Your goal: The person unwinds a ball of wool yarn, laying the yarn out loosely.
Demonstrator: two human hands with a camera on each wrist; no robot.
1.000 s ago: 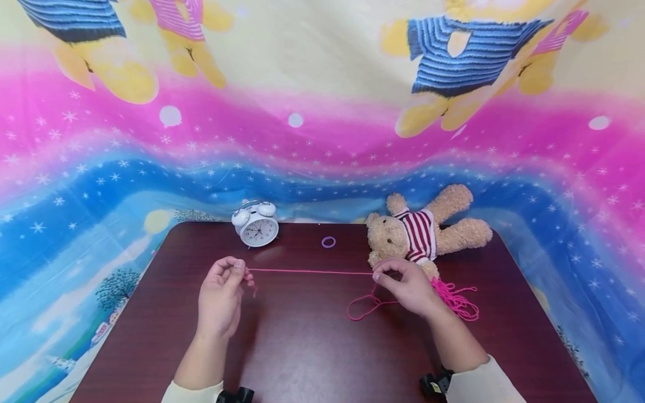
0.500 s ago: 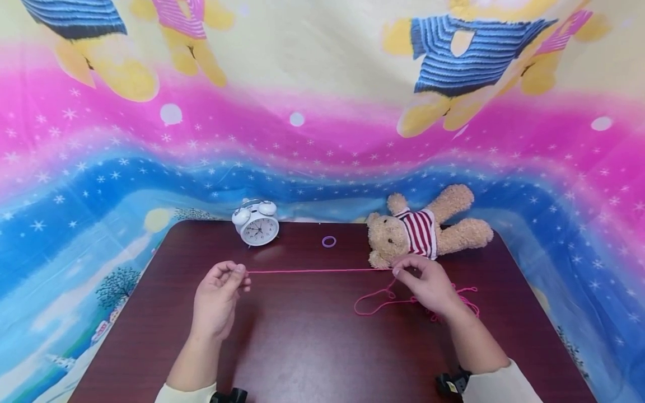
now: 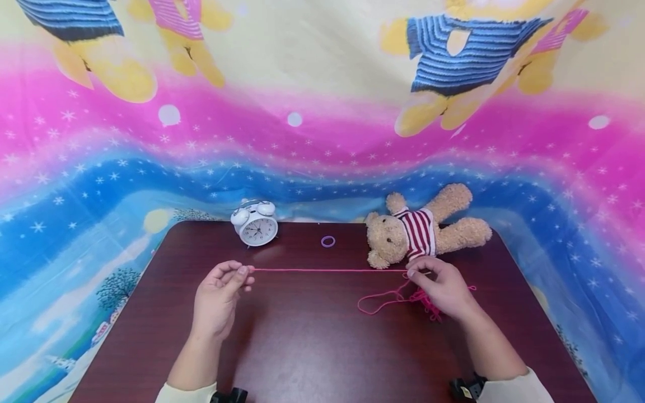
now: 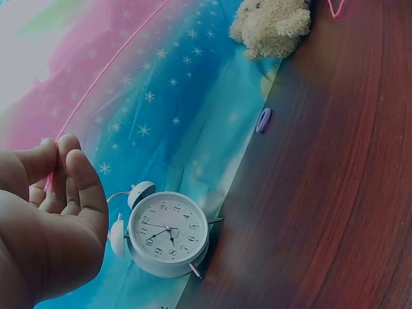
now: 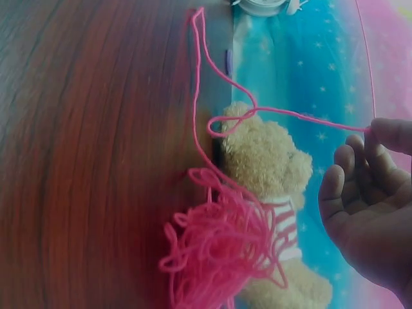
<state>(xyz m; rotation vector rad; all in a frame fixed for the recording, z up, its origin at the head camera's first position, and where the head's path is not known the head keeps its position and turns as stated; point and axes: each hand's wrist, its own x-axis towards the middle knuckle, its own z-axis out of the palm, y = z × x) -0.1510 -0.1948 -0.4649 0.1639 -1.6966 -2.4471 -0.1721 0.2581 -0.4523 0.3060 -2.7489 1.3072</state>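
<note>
A length of pink yarn (image 3: 327, 270) runs straight and taut between the two hands, above the dark table. My left hand (image 3: 218, 302) pinches one end between thumb and index finger; in the left wrist view the yarn (image 4: 96, 78) rises from those fingertips. My right hand (image 3: 443, 285) pinches the yarn farther along, also with thumb and index finger. From there a slack strand drops into a loose loop and leads to a tangled heap of pink yarn (image 5: 222, 241) on the table, partly hidden by the right hand in the head view.
A teddy bear (image 3: 419, 234) in a striped shirt lies at the back right, behind the right hand. A white alarm clock (image 3: 258, 228) stands at the back left. Between them lies a purple ring-shaped band (image 3: 328, 241). A printed cloth (image 3: 322, 134) hangs behind the table (image 3: 312, 347).
My right hand has moved rightward, sliding away from the left, so the taut stretch of yarn is longer. The left hand has shifted slightly; the end dangling below it no longer shows.
</note>
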